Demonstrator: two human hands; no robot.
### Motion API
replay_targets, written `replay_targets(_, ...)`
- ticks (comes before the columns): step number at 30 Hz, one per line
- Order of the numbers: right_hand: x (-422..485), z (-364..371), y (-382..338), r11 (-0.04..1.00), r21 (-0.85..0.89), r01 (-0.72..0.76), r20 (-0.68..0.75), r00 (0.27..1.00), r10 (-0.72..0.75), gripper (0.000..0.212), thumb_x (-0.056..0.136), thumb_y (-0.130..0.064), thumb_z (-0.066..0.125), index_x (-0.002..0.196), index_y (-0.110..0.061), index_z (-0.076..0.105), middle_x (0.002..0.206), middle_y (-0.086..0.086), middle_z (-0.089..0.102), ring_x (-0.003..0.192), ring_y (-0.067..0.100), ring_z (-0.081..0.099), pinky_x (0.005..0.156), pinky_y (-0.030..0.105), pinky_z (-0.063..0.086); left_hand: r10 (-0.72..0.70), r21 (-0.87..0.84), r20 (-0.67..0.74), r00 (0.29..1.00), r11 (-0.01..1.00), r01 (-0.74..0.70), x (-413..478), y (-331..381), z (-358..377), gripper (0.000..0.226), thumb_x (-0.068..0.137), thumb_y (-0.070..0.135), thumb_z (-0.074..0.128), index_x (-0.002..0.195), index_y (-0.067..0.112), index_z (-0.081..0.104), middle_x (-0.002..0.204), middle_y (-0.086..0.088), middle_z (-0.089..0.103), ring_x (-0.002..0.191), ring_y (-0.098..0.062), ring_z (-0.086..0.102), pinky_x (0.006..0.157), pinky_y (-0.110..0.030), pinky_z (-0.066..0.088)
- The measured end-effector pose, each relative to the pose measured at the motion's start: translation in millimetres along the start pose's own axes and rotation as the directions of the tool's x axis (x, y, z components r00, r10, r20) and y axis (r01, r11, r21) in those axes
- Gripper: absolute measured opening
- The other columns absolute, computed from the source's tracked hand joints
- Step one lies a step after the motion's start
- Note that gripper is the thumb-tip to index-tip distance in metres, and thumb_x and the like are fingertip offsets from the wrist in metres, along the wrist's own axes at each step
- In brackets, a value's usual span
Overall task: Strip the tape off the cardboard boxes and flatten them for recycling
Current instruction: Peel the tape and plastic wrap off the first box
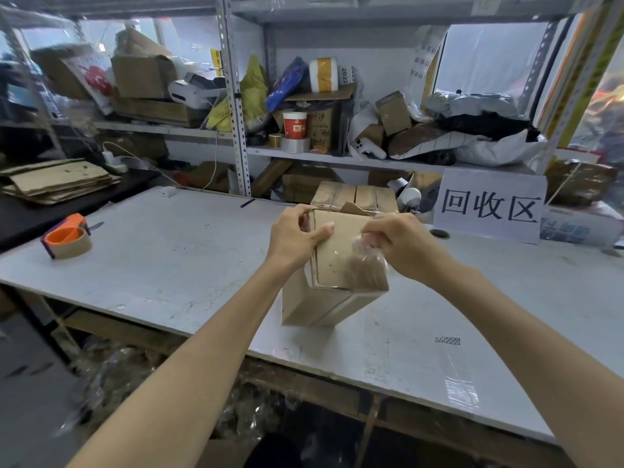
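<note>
The cardboard box (320, 305) sits tilted on the counter (169, 265), the left hand (295, 233) gripping its upper left edge and the right hand (400, 243) pinching crumpled clear tape (366, 265), which blurs the box's upper right corner and hides the fingertips.

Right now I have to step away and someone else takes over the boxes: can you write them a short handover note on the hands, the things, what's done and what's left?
Left hand grips the box at its top left edge, steadying it on the table. Right hand pinches a crumpled strip of clear tape, partly peeled off the box top.
Done: tape partly lifted; a stack of flattened cardboard lies at far left.
Left: pull off the remaining tape, flatten this box, then the second box behind it, which looks taped too.
</note>
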State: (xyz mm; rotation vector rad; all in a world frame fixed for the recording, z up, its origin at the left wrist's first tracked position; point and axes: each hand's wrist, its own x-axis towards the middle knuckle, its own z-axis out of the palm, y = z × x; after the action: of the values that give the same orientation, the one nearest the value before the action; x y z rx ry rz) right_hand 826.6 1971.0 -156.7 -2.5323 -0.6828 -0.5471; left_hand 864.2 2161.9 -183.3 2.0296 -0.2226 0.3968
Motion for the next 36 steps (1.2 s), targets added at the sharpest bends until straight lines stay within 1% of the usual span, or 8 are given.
replay_targets(4,3.0,-5.0,0.9,0.992,0.083,-0.090,0.087,0.993,0.083,0.014,0.087,-0.007,0.065,0.098,-0.010,0.074,0.084,-0.005,0.062,0.087,0.017,0.056,0.076,0.028,0.046,0.000,-0.022,0.050,0.999,1.000,0.001,0.2,-4.9,-4.6,0.044,0.087,0.036,0.073,0.124,0.018,0.060,0.117,0.000,0.057,0.105,-0.014,0.053,0.082,-0.022,0.045)
replay_targets(6,3.7,-4.4,-3.6,0.980,0.160,-0.120,-0.026,0.992,0.125,0.023,0.082,-0.009,0.072,0.104,-0.012,0.070,0.087,0.000,0.067,0.080,0.014,0.063,0.074,0.026,0.053,0.014,-0.015,0.059,0.998,1.000,-0.013,-1.1,-2.7,-4.5,0.047,0.085,0.037,0.074,0.126,0.019,0.060,0.117,0.002,0.056,0.105,-0.013,0.053,0.080,-0.019,0.044)
replay_targets(9,1.4,-0.5,-11.5,0.998,0.069,-0.013,-0.196,0.980,0.026,0.011,0.078,-0.003,0.074,0.083,-0.012,0.074,0.075,0.001,0.068,0.069,0.015,0.062,0.068,0.030,0.053,0.042,0.010,0.060,0.997,0.999,-0.043,-3.1,2.3,-0.9,0.048,0.084,0.039,0.075,0.125,0.019,0.061,0.116,0.001,0.056,0.105,-0.014,0.054,0.081,-0.019,0.047)
replay_targets(17,-8.7,8.3,-13.0,0.996,0.017,0.091,-0.008,0.996,-0.091,0.027,0.078,-0.031,0.075,0.097,-0.012,0.073,0.090,-0.002,0.065,0.079,0.016,0.059,0.073,0.034,0.051,0.011,0.025,0.045,0.999,1.000,-0.013,-3.2,0.4,-3.1,0.050,0.087,0.040,0.072,0.129,0.017,0.059,0.121,-0.005,0.057,0.109,-0.019,0.055,0.093,-0.031,0.050)
replay_targets(23,-9.0,7.4,-4.8,0.986,0.130,-0.103,-0.185,0.975,0.126,0.023,0.085,-0.026,0.070,0.106,-0.018,0.066,0.087,0.002,0.069,0.079,0.017,0.062,0.071,0.031,0.051,0.019,0.031,0.096,0.995,0.999,-0.022,-4.7,3.2,3.0,0.061,0.083,0.040,0.076,0.136,0.020,0.052,0.122,0.000,0.051,0.110,-0.015,0.050,0.089,-0.026,0.047)
replay_targets(29,-16.3,1.0,7.1,0.906,0.366,-0.214,-0.250,0.915,0.318,0.009,0.079,-0.021,0.077,0.084,-0.015,0.072,0.077,-0.005,0.070,0.069,0.005,0.065,0.064,0.018,0.051,-0.018,0.005,0.021,1.000,1.000,0.018,-0.3,0.5,2.3,0.056,0.084,0.037,0.076,0.132,0.017,0.056,0.118,0.002,0.053,0.107,-0.014,0.051,0.080,-0.020,0.041)
replay_targets(32,-21.5,-3.2,23.4,0.790,0.538,-0.293,-0.268,0.830,0.490,0.016,0.077,-0.015,0.079,0.089,-0.014,0.069,0.078,0.000,0.072,0.074,0.013,0.070,0.069,0.028,0.058,-0.052,-0.001,-0.038,0.998,0.999,0.052,1.2,-1.9,2.2,0.053,0.082,0.037,0.078,0.127,0.016,0.059,0.116,0.001,0.057,0.104,-0.014,0.053,0.074,-0.017,0.042)
replay_targets(36,-30.7,0.5,45.8,0.688,0.617,-0.381,-0.194,0.774,0.603,0.021,0.073,-0.016,0.082,0.089,-0.013,0.069,0.080,0.008,0.072,0.077,0.025,0.071,0.071,0.036,0.060,-0.106,-0.001,-0.088,0.990,0.994,0.107,2.6,-3.6,5.0,0.052,0.081,0.039,0.079,0.124,0.018,0.058,0.120,-0.003,0.058,0.110,-0.020,0.053,0.091,-0.034,0.049)
